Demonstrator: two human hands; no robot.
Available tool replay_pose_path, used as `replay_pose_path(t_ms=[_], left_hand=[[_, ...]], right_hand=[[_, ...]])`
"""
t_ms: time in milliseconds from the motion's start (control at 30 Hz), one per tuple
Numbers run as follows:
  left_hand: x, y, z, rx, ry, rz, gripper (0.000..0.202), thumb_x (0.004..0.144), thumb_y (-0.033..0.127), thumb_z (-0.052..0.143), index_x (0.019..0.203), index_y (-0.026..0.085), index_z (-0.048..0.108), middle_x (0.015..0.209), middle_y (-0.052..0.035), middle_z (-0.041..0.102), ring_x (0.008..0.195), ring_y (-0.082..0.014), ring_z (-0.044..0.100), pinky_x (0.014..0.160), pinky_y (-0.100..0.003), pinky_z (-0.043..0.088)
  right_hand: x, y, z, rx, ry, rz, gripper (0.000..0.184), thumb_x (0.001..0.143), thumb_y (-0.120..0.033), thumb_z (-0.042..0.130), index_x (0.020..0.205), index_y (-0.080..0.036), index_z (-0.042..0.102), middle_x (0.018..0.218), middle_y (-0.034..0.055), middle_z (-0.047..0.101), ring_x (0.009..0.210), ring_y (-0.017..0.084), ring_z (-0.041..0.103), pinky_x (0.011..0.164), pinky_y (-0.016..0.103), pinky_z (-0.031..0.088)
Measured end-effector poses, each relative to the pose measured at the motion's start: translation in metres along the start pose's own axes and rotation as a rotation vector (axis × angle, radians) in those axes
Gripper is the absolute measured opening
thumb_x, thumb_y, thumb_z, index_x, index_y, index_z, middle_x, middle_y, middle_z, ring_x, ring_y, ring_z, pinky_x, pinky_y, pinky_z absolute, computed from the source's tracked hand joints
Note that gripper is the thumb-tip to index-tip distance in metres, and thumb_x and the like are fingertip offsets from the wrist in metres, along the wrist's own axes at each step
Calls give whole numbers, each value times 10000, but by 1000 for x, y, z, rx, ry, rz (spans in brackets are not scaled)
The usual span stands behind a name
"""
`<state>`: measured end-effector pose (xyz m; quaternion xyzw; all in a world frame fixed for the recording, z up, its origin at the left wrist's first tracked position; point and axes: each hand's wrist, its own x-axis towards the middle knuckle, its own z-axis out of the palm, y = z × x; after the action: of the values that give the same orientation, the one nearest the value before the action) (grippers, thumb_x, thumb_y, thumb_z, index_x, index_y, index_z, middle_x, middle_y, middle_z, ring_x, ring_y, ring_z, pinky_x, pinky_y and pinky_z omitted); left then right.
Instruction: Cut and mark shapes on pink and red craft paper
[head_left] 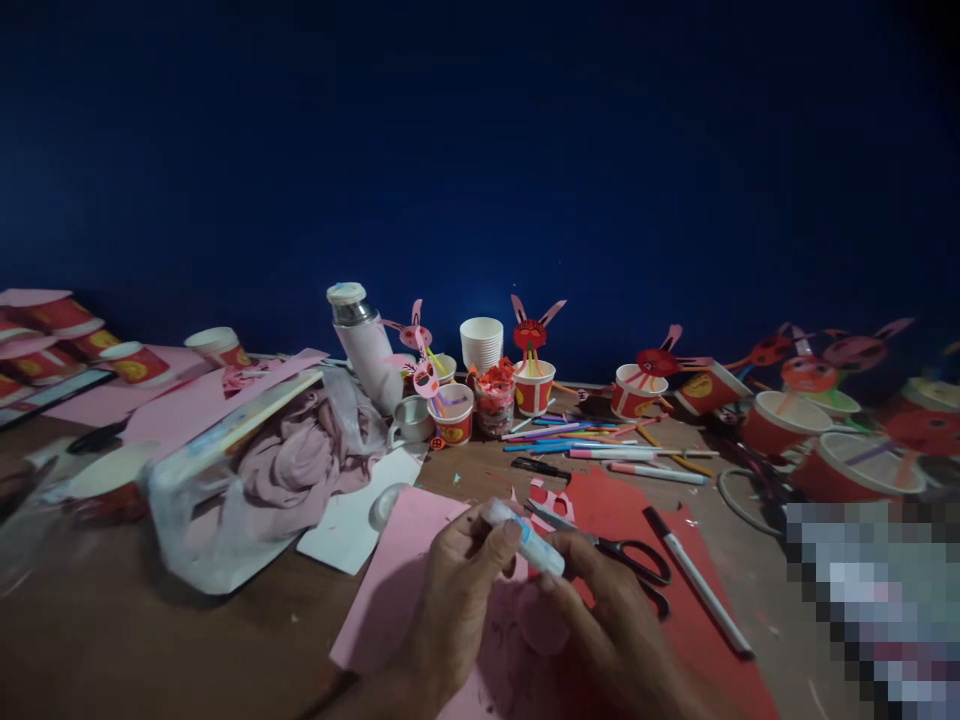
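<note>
Between my two hands is a small white and blue tube that looks like a glue stick [536,545]. My left hand [459,585] pinches its upper left end with thumb and fingers. At its lower right end, the fingertips of my right hand [611,600] close on the tube. Beneath the hands lie a pink sheet of paper [390,580], a pink paper disc [541,620] and a red sheet [611,490]. Black-handled scissors [637,560] rest on the red sheet beside my right hand, near pink cut-out scraps [551,500]. A white marker with a black cap [705,590] lies farther right.
Red paper cups with rabbit-faced figures, such as this cup [534,388], line the back. A white thermos [367,350] stands beside a metal mug [412,420]. Several pens and coloured sticks [600,440] lie ahead. Leftward sits a plastic bag with pink cloth [300,460].
</note>
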<state>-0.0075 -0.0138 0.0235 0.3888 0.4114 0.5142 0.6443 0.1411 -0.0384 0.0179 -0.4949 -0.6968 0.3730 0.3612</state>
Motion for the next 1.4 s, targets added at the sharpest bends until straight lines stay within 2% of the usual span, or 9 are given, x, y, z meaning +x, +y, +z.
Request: replay_pose_path(t_ms=[267,567,767,900,1000,1100,1200,1300,1400], left_hand=[[-6,-4,0,-13,-182,43,259,724,385,637,711,132,583,634,18,450,592,-79,374,572,-195,315],[-8,-4,7,-56,-110,-38,252,713,372,645,724,140,549,624,25,456,576,-79,379,550,-194,319],[-9,-2,7,-18,-185,34,258,706,368,654,687,129,557,604,23,450,568,-77,372,552,-194,315],[-7,-5,5,1,-142,-26,264,705,379,650,700,134,554,605,29,442,558,-74,360,529,-191,294],[-7,-9,4,1,-106,-79,295,696,407,648,696,134,535,591,30,438,545,-76,356,519,-197,288],[-9,-9,5,-13,-154,-71,301,698,415,641,720,129,550,590,25,441,546,-79,366,523,-199,294],[-12,-7,7,-19,-207,-44,284,689,390,656,762,128,576,615,21,450,556,-81,382,527,-194,300],[-11,-6,7,-6,-207,-40,264,687,382,656,734,135,575,601,26,447,549,-82,381,533,-195,304],[-9,-7,5,19,-166,-58,261,701,387,640,697,141,551,575,37,418,526,-75,336,509,-191,282]], right_hand=[[-10,3,10,553,-53,526,564,789,-639,327,555,-168,530,448,-26,414,388,100,390,416,227,350],[-10,-10,-7,471,109,341,328,639,-522,636,644,-200,577,610,-6,524,598,142,464,571,231,388],[-11,-5,7,928,-94,776,512,690,-676,454,569,-179,430,431,-98,233,386,44,151,386,172,145],[-12,1,1,487,65,414,474,722,-642,448,617,-186,521,529,-18,453,497,114,407,488,233,354],[-15,3,-2,193,186,156,377,739,-571,494,688,-209,587,676,21,551,666,172,486,664,298,395],[-18,4,3,368,196,332,401,721,-589,510,612,-205,549,588,5,487,585,153,447,585,282,389],[-18,7,7,648,6,562,504,750,-648,397,533,-196,450,448,-58,300,391,88,273,391,229,288],[-15,10,3,694,-69,584,501,737,-647,423,519,-196,441,431,-67,271,373,78,253,373,219,273],[-12,11,-8,548,7,453,401,685,-588,550,572,-205,517,518,-15,439,492,128,406,462,243,364]])
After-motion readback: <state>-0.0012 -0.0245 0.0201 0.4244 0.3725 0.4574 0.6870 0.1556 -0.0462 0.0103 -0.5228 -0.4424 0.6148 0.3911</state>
